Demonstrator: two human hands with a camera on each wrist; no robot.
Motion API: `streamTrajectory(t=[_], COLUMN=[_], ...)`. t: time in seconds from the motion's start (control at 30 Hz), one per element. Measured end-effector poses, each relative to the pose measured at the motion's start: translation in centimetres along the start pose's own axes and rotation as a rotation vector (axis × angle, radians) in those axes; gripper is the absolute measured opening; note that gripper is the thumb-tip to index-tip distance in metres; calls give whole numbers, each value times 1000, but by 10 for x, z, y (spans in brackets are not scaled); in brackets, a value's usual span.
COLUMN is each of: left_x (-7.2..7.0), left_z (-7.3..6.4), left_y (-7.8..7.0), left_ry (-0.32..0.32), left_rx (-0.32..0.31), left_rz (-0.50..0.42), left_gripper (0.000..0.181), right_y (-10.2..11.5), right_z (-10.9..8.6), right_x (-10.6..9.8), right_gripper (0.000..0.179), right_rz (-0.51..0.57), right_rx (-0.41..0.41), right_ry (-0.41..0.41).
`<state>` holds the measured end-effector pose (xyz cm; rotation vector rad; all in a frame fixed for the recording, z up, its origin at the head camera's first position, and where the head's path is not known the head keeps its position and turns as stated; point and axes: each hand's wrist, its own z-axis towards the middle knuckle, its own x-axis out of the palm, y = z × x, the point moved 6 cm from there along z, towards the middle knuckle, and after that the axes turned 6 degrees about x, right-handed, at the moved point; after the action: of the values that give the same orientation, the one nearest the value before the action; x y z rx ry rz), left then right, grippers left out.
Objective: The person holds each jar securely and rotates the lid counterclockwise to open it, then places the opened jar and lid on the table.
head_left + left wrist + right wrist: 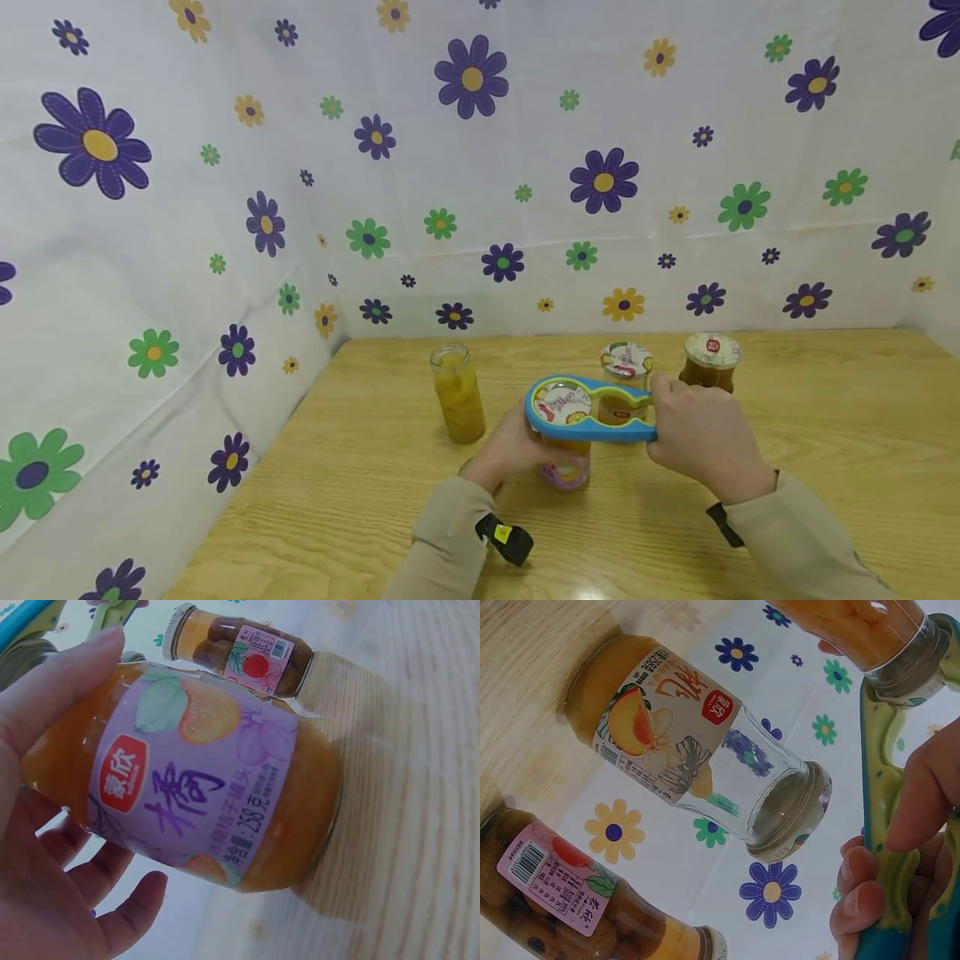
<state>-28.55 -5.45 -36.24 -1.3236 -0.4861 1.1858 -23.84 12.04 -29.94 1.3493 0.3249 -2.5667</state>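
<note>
Gripping the jar [195, 780] round its body, the left hand [517, 450] holds it roughly upright, lid [562, 403] up, right of the tall jar [459, 400]. The opener [600, 430] surrounds the lid, its long axis running left to right, loop pointing left; the right hand [705, 435] has fingers curled round the handles. The jar probably handles as weighty, stiff, slippery and breakable, best held round the body; the opener seems light and firm, best held by its handles.
</note>
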Motion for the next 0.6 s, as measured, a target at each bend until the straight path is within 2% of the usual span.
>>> streamTrajectory(t=[0.33, 0.6], left_x=[0, -1], left_z=[-2, -2], left_y=[-2, -2], left_ry=[4, 18], left_rx=[-29, -42], left_rz=[-26, 3], left_gripper=[69, 70], right_y=[1, 1], right_z=[0, 1], right_x=[0, -1], right_gripper=[28, 25], right_rz=[6, 3], right_rx=[12, 10], right_ry=[23, 15])
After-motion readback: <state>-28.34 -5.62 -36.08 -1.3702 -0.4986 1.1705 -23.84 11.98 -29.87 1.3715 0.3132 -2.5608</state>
